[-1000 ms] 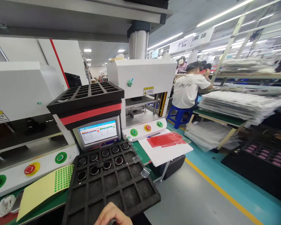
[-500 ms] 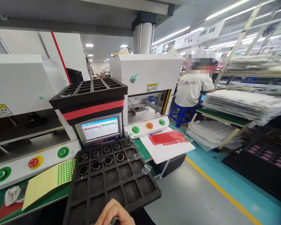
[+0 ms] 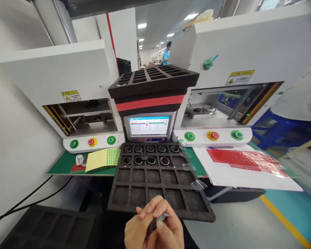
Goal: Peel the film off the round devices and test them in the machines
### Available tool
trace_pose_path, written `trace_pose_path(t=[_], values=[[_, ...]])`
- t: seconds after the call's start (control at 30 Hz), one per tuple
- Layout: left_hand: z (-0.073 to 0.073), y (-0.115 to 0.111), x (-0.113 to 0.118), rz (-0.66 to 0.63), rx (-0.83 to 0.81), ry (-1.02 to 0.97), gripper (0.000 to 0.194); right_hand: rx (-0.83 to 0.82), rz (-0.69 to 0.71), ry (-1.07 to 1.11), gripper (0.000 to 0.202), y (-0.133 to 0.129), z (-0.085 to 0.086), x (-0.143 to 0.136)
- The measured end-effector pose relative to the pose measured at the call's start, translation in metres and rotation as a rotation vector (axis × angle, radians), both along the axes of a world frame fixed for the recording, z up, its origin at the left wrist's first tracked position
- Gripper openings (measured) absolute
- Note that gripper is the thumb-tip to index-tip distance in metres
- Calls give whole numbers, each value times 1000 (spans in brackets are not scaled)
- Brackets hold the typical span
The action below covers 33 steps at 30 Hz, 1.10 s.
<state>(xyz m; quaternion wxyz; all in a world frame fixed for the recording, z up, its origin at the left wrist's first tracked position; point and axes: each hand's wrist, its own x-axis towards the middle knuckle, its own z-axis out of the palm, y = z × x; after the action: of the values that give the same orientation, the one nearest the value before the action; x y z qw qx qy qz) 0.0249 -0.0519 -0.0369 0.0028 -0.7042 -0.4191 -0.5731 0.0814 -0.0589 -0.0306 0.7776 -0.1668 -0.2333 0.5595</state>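
Observation:
At the bottom centre, my left hand (image 3: 136, 232) and my right hand (image 3: 169, 226) meet in front of the near edge of a black foam tray (image 3: 155, 192). A small dark object (image 3: 154, 224) with a grey top is held between them, wrapped by the fingers of my right hand. The fingers of my left hand are bent against it and partly hidden, so its own grip is unclear. Round black parts (image 3: 165, 160) fill the tray's two far rows, with one small disc (image 3: 144, 156) lying across two of them.
Behind the tray stand a monitor (image 3: 149, 126) and stacked foam trays (image 3: 155, 81), between two white presses (image 3: 75, 72) (image 3: 238, 48). A yellow sticker sheet (image 3: 98, 160) lies left, red stickers (image 3: 238, 159) on white board right. Another tray (image 3: 46, 226) is low left. A person (image 3: 166, 55) stands far off.
The view has swung left, bringing the left press fully into sight. Only one hand showed at the bottom edge before; now both are visible, together around the dark object.

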Motion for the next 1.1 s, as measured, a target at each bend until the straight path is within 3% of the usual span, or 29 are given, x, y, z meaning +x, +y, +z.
trace_pose_path(t=[0.2,0.37,0.47,0.57,0.7,0.77,0.87,1.0,1.07,1.1], values=[[9,8,-11,-151,108,102,25,96,51,-91,9,0,-9,3],[10,6,-14,-223,11,40,22,50,11,-136,10,2,-13,8],[24,19,-6,-296,-418,-154,17,-63,46,-274,11,14,-12,30],[51,54,5,-524,-985,-458,21,-44,101,-481,41,39,-2,72],[74,100,16,-986,-1374,-738,47,83,-34,-761,31,72,19,122],[74,109,20,-1144,-1517,-843,46,138,-83,-927,25,78,26,134],[66,111,25,-1268,-1621,-925,32,181,-100,-1003,21,80,29,137],[54,116,24,-1361,-1646,-813,46,151,-93,-933,18,86,24,140],[50,129,17,-1304,-1595,-559,58,74,-97,-955,24,95,22,150],[48,138,12,-1200,-1503,-340,59,10,-109,-993,29,102,20,156]])
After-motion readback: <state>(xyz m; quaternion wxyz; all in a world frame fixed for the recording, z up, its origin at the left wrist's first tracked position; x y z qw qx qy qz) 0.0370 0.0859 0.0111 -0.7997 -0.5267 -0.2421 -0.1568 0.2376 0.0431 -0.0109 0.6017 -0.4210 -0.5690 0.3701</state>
